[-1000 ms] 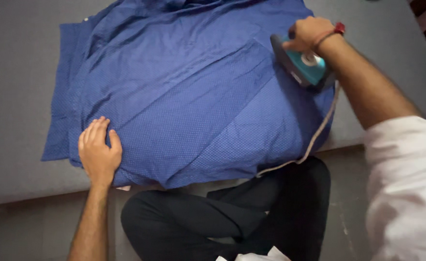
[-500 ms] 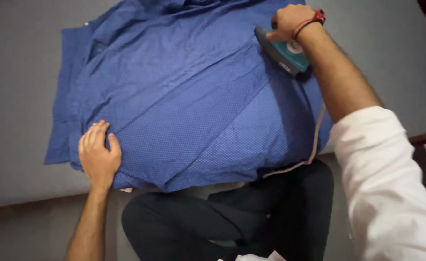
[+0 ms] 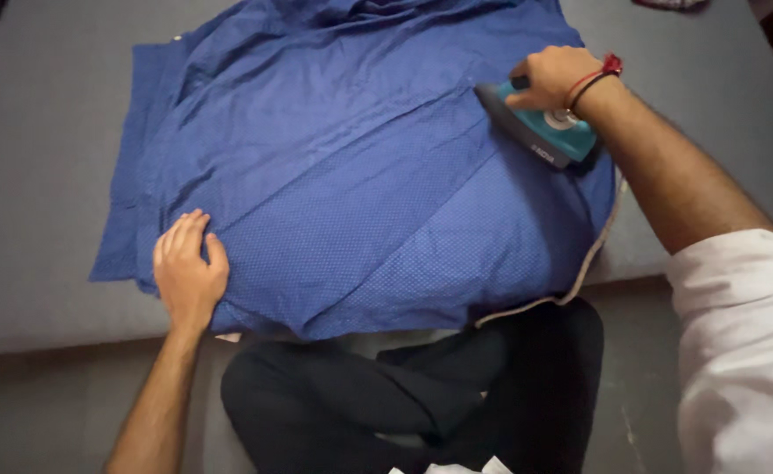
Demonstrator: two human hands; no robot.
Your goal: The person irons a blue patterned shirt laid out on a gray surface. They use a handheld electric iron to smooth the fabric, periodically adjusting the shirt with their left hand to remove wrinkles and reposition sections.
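A blue dotted shirt (image 3: pixel 351 167) lies spread on a grey padded surface (image 3: pixel 44 132). My left hand (image 3: pixel 187 268) rests flat on the shirt's near left edge, fingers apart, pressing the cloth down. My right hand (image 3: pixel 555 77) grips the handle of a teal electric iron (image 3: pixel 540 130), which sits sole down on the right part of the shirt with its tip pointing left. A red and black thread band circles my right wrist. The iron's pale cord (image 3: pixel 584 263) runs down over the shirt's right edge toward my lap.
The surface's near edge (image 3: pixel 71 338) runs across the frame just past my crossed legs in dark trousers (image 3: pixel 404 404). A white sleeve covers my right upper arm (image 3: pixel 742 351). Small dark and red items lie at the far corners.
My right hand has slid the iron leftward and slightly away across the shirt. My left hand has stayed pressed on the same spot.
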